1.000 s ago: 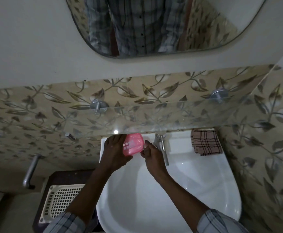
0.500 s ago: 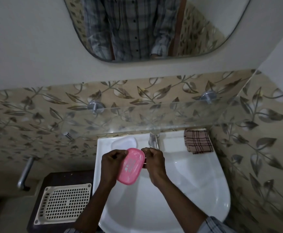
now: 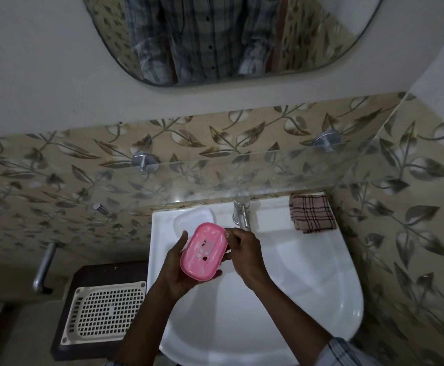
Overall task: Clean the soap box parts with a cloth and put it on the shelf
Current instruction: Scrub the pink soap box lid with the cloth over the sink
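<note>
A pink soap box [image 3: 204,251] with drain holes is held over the white sink [image 3: 308,281]. My left hand [image 3: 181,273] cups it from the left and below. My right hand [image 3: 242,252] pinches its right edge with the fingertips. A brown checked cloth [image 3: 312,213] lies folded on the sink's back right ledge, apart from both hands. A glass shelf [image 3: 242,175] on two metal brackets runs along the tiled wall above the sink.
A metal tap [image 3: 242,211] stands at the sink's back centre, just beyond my right hand. A white soap recess [image 3: 193,216] lies at the back left. A cream perforated tray [image 3: 104,313] rests on a dark stand to the left. A mirror [image 3: 229,38] hangs above.
Both hands drew the pink soap box back from under the shelf toward me, over the basin. The box turned so its holed face now points up.
</note>
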A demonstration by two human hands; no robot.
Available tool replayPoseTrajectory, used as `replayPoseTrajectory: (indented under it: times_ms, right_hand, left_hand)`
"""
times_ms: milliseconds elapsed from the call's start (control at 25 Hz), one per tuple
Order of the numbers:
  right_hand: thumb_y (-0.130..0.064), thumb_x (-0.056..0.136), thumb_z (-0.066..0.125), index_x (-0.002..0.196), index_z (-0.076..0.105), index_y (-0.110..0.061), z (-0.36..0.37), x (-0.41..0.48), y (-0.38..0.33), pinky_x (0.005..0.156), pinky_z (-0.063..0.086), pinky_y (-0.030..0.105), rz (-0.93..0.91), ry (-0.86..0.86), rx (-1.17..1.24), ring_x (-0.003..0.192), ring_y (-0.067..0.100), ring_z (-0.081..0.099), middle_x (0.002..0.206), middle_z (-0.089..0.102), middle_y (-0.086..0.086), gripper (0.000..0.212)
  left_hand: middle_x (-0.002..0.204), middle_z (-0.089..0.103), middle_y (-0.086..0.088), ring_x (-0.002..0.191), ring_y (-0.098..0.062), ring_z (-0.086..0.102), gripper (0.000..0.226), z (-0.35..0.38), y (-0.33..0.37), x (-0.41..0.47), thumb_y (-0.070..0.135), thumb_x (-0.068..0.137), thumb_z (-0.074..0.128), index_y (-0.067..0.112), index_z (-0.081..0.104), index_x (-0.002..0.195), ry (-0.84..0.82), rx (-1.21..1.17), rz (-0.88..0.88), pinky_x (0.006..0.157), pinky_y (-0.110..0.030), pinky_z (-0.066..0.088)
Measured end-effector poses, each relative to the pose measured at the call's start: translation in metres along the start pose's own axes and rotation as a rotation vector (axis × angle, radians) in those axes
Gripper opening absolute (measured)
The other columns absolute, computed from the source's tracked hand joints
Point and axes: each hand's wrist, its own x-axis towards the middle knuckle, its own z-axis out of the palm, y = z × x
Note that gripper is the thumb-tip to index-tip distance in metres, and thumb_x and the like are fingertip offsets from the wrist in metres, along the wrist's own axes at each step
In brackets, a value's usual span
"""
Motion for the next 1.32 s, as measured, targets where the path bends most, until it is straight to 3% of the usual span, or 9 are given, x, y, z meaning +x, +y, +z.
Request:
replayPoseTrajectory:
  times_ms: [280, 440, 520, 680, 760, 840, 920, 1160, 1320]
  right_hand:
    - [-0.013, 0.099, 0.056, 0.09, 0.073, -0.004, -0.018, 0.002, -0.001, 0.056, 0.047, 0.007, -0.274, 0.032, -0.266, 0.06, -0.004, 0.064, 0.075, 0.072, 0.01, 0.022]
    - [-0.021, 0.092, 0.059, 0.073, 0.065, -0.014, -0.073, 0.011, 0.024, 0.052, 0.037, 0.018, -0.603, 0.36, -0.692, 0.054, 0.007, 0.052, 0.065, 0.063, 0.0, 0.021]
    - [-0.008, 0.084, 0.065, 0.102, 0.071, -0.007, -0.109, 0.03, 0.046, 0.07, 0.053, 0.028, -0.511, 0.425, -0.871, 0.084, 0.025, 0.067, 0.098, 0.069, 0.012, 0.019]
    - [-0.012, 0.085, 0.068, 0.154, 0.019, -0.001, -0.169, 0.073, 0.079, 0.119, 0.016, 0.051, -0.202, 0.089, -1.436, 0.147, 0.046, 0.017, 0.159, 0.017, 0.029, 0.085]
    - [-0.001, 0.085, 0.068, 0.142, 0.045, 0.004, -0.177, 0.081, 0.086, 0.1, 0.047, 0.056, -0.371, 0.081, -1.512, 0.123, 0.049, 0.053, 0.136, 0.051, 0.035, 0.062]
    - [0.013, 0.073, 0.073, 0.112, 0.069, 0.008, -0.182, 0.082, 0.091, 0.068, 0.06, 0.05, -0.613, 0.254, -1.387, 0.085, 0.044, 0.07, 0.099, 0.069, 0.031, 0.039]
    - [0.012, 0.071, 0.075, 0.105, 0.072, 0.004, -0.178, 0.078, 0.085, 0.071, 0.06, 0.042, -0.596, 0.292, -1.076, 0.089, 0.035, 0.071, 0.101, 0.073, 0.02, 0.035]
    - [0.01, 0.085, 0.064, 0.129, 0.056, 0.008, -0.143, 0.008, 0.055, 0.095, 0.052, 0.049, 0.28, 0.215, 0.709, 0.114, 0.038, 0.061, 0.125, 0.063, 0.023, 0.044]
    - [0.009, 0.077, 0.073, 0.098, 0.068, -0.005, -0.092, -0.043, 0.004, 0.072, 0.059, 0.035, -0.003, 0.037, 0.425, 0.084, 0.025, 0.069, 0.092, 0.074, 0.011, 0.026]
  left_hand:
    - [0.14, 0.052, -0.032, 0.106, -0.043, 0.064, 0.076, -0.008, -0.002, 0.006, 0.062, 0.095, 0.04, -0.001, 0.059, 0.134, -0.214, -0.075, -0.094, 0.089, -0.052, 0.053]
    - [0.134, 0.056, -0.032, 0.102, -0.044, 0.064, 0.07, 0.003, 0.005, 0.016, 0.053, 0.093, 0.049, -0.004, 0.058, 0.134, -0.206, -0.098, -0.08, 0.086, -0.054, 0.056]
    - [0.13, 0.058, -0.031, 0.102, -0.044, 0.063, 0.067, 0.005, 0.008, 0.018, 0.046, 0.089, 0.053, -0.004, 0.059, 0.132, -0.188, -0.102, -0.065, 0.087, -0.056, 0.055]
    - [0.125, 0.062, -0.029, 0.1, -0.042, 0.064, 0.068, 0.002, 0.009, 0.022, 0.049, 0.089, 0.053, -0.003, 0.06, 0.131, -0.16, -0.073, -0.065, 0.086, -0.054, 0.056]
    - [0.125, 0.062, -0.029, 0.102, -0.041, 0.065, 0.075, -0.001, 0.007, 0.025, 0.06, 0.092, 0.048, -0.002, 0.059, 0.132, -0.145, -0.068, -0.058, 0.089, -0.054, 0.055]
    - [0.127, 0.06, -0.029, 0.105, -0.042, 0.063, 0.078, -0.003, 0.005, 0.023, 0.062, 0.092, 0.048, -0.002, 0.057, 0.134, -0.149, -0.08, -0.053, 0.091, -0.055, 0.054]
    - [0.127, 0.059, -0.03, 0.106, -0.043, 0.063, 0.074, -0.003, 0.004, 0.016, 0.057, 0.09, 0.054, -0.002, 0.054, 0.137, -0.145, -0.096, -0.047, 0.091, -0.055, 0.055]
    - [0.119, 0.063, -0.031, 0.09, -0.042, 0.066, 0.072, 0.002, 0.01, -0.017, 0.056, 0.085, 0.055, -0.002, 0.063, 0.126, -0.141, -0.054, -0.062, 0.08, -0.049, 0.058]
    - [0.115, 0.065, -0.03, 0.094, -0.042, 0.066, 0.065, 0.013, 0.014, -0.028, 0.049, 0.081, 0.061, -0.002, 0.066, 0.121, -0.142, 0.074, -0.099, 0.085, -0.051, 0.056]
